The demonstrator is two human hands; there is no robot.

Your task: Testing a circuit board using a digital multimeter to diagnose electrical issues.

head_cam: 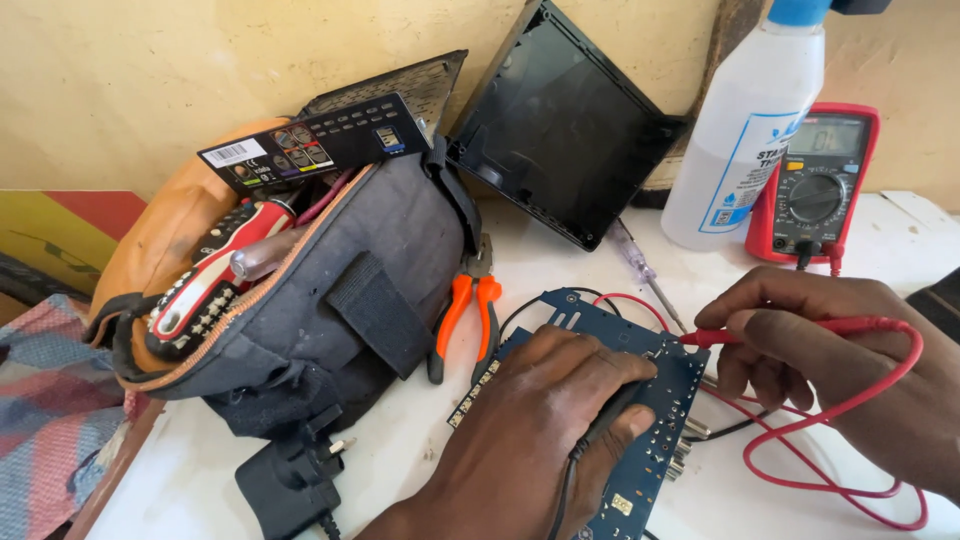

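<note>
A blue circuit board (655,440) lies on the white table (400,450). My left hand (530,430) rests on the board and grips a black test probe (610,415), its tip down against the board. My right hand (840,360) pinches a red test probe (790,330) whose tip touches the board's upper right edge. The probe's red lead (830,470) loops over the table by my right wrist. Behind it stands a red multimeter (815,185).
A grey and orange tool bag (330,290) full of screwdrivers lies at left. Orange-handled pliers (470,310) lie next to it. A black plastic case (560,130) leans on the wall, beside a white spray bottle (745,120). A black plug adapter (290,480) sits near the front.
</note>
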